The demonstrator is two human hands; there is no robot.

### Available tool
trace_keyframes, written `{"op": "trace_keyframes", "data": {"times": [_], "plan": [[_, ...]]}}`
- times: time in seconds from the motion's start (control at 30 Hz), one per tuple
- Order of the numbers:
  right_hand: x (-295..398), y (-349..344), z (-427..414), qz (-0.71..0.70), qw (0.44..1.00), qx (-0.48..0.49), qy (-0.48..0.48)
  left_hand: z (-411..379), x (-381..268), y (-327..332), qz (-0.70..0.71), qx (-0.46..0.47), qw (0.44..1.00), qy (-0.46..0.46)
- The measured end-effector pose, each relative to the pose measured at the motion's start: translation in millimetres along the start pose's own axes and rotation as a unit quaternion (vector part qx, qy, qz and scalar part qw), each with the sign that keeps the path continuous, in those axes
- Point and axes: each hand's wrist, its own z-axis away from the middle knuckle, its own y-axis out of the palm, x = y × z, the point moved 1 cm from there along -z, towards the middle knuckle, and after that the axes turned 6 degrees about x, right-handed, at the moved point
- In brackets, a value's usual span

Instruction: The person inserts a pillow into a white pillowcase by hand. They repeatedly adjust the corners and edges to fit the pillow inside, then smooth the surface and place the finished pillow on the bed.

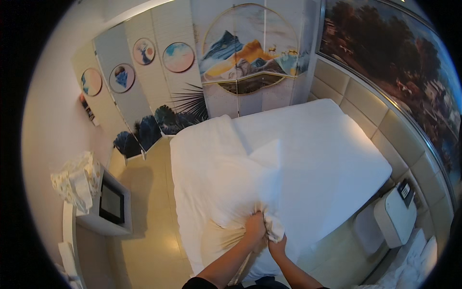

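Note:
A white pillow (249, 180) stands out over the near part of a bed, which is covered by a white sheet (317, 155). My left hand (255, 227) is closed on gathered cloth at the pillow's near end. Just right of it and slightly lower, my right hand (277, 246) grips a bunched white fold of the pillowcase (274, 227). Cream-coloured fabric (220, 240) lies below the white part, left of my left forearm. What my fingers hold inside the folds is hidden.
A folding screen (144, 79) stands beyond the bed. To the left, a small cabinet (83, 220) bears a patterned cloth (77, 180). A nightstand (395, 216) stands right of the bed, near a padded wall panel (400, 133). White bedding (408, 263) lies at the lower right.

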Motion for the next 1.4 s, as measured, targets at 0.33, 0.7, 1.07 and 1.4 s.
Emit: {"op": "trace_keyframes", "data": {"times": [0.33, 0.7, 1.07, 1.4], "plan": [[0, -86, -4, 0.474, 0.87, -0.074, -0.113, 20, -28, 70, -0.127, 0.273, 0.915, 0.268], [-59, -45, 32, 0.108, 0.97, 0.128, 0.174, -7, -3, 31, -0.24, 0.1, 0.872, 0.414], [-9, -73, -19, 0.37, 0.911, -0.176, -0.047, 4, -47, 7, -0.07, 0.309, 0.904, 0.286], [-36, -15, -85, 0.413, 0.902, 0.057, -0.116, 50, 12, -48, -0.153, 0.272, 0.949, 0.039]]}}
